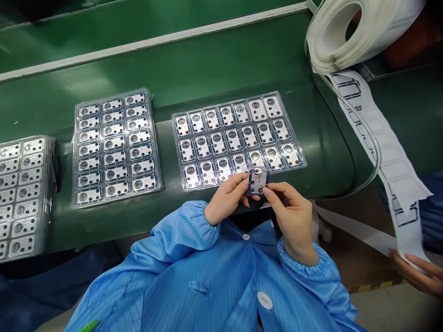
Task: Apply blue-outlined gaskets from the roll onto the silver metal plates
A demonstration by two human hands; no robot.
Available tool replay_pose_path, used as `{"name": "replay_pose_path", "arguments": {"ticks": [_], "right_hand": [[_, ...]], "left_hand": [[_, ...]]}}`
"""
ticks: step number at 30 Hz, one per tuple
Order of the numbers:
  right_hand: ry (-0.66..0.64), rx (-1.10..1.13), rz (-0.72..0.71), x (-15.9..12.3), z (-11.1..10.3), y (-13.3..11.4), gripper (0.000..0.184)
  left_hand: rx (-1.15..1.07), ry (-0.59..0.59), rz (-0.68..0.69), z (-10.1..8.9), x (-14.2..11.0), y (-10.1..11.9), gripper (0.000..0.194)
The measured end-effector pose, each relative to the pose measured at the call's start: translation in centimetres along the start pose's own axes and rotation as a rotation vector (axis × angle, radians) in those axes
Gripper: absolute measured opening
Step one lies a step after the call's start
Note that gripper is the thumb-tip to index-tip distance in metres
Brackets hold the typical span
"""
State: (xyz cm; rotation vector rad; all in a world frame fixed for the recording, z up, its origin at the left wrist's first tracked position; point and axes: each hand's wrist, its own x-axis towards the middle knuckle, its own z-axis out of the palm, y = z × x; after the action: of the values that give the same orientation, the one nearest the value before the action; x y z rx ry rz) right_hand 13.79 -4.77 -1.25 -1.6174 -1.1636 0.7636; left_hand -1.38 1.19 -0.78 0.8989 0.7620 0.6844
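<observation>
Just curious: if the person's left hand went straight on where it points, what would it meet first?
The left hand first meets the small blue-edged part it already holds; past that, probably the clear tray, though depth is unclear.

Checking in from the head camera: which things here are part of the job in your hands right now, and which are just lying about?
Part of the job: left hand and right hand holding a small blue-edged part; nearest clear tray of silver parts.
Lying about: middle tray; far-left tray; white roll; printed strip, held by a co-worker's hand; green conveyor belt.
</observation>
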Motion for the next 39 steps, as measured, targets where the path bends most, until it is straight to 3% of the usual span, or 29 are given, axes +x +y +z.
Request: {"name": "replay_pose_path", "arguments": {"ticks": [19,39], "right_hand": [[0.063,-0.267,-0.364,0.1,0.2,-1.1,0.007],[0.111,-0.341,-0.500,0.2,0.5,-0.6,0.011]], "left_hand": [[-0.012,0.002,0.003,0.0,0.0,-0.1,0.044],[-0.056,0.036,-0.027,0.3,-0.2,0.4,0.037]]}}
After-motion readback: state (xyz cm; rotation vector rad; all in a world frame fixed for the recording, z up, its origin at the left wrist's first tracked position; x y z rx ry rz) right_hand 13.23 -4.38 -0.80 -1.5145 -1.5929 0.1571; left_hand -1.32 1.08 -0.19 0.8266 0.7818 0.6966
